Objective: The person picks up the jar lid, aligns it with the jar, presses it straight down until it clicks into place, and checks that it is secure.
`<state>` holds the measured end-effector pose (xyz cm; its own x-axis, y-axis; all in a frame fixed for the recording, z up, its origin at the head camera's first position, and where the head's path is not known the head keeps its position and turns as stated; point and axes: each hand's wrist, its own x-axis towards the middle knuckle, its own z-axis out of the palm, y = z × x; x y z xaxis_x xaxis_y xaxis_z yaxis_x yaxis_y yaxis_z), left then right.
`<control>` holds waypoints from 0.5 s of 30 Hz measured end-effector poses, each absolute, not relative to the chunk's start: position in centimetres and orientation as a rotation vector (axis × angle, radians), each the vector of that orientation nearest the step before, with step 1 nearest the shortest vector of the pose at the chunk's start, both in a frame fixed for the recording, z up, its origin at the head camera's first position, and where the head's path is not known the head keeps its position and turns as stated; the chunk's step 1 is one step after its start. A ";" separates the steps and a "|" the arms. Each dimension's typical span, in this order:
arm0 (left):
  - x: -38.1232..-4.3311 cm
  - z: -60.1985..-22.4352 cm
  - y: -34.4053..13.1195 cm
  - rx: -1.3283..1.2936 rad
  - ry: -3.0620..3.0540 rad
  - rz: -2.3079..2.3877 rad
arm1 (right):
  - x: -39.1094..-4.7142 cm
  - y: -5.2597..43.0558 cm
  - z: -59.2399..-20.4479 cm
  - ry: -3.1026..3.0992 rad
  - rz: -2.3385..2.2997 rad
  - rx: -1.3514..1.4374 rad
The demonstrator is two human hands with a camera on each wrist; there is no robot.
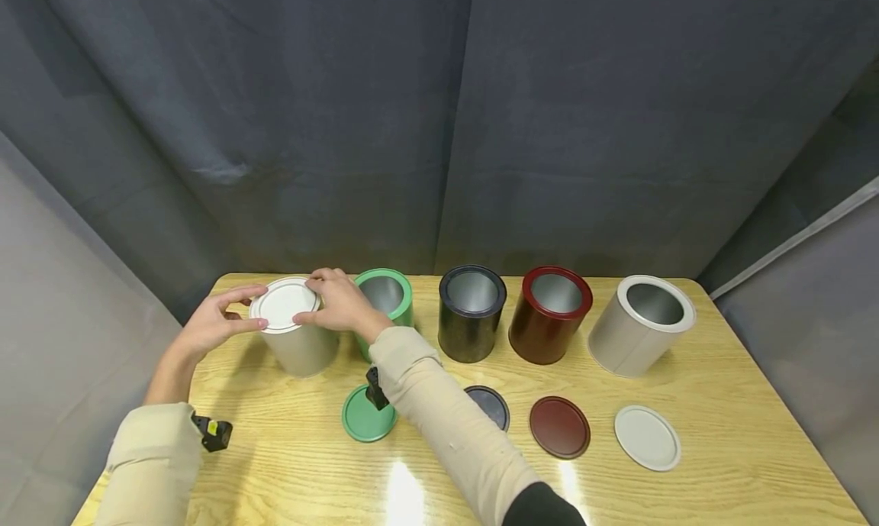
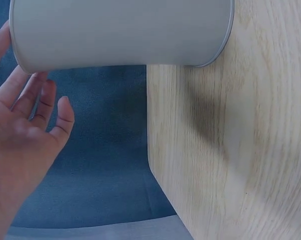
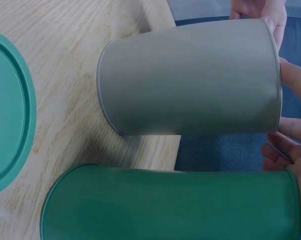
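A white lid [image 1: 284, 304] lies on top of a pale grey can [image 1: 302, 352] standing at the table's left end. My left hand [image 1: 209, 321] touches the lid's left edge with thumb and forefinger. Across from it, my right hand [image 1: 339, 303] has its thumb and fingers on the right edge. In the left wrist view, the left hand's [image 2: 23, 127] other fingers bend loosely beside the can [image 2: 123, 35]. From the right wrist, the right hand's fingers [image 3: 293, 77] show at the can's rim, just past a green can [image 3: 175, 205].
Along the back stand an open green can [image 1: 384, 293], a black can [image 1: 472, 320], a dark red can [image 1: 549, 316] and another pale can [image 1: 625, 339]. Nearer lie green [image 1: 367, 419], black [image 1: 491, 408], dark red [image 1: 559, 427] and white lids [image 1: 647, 438]. A grey curtain [image 1: 439, 129] hangs behind.
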<state>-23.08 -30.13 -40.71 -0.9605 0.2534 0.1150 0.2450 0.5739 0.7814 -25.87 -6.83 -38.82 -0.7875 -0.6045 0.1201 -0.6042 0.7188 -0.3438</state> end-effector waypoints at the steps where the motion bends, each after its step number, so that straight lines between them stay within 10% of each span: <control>1: -23.1 -40.7 -30.2 0.436 2.784 1.365 | -25.9 -6.8 -38.8 2.913 -0.575 -1.021; 15: -22.7 -40.0 -29.8 0.471 2.807 1.329 | -25.7 -6.7 -38.7 2.919 -0.576 -1.013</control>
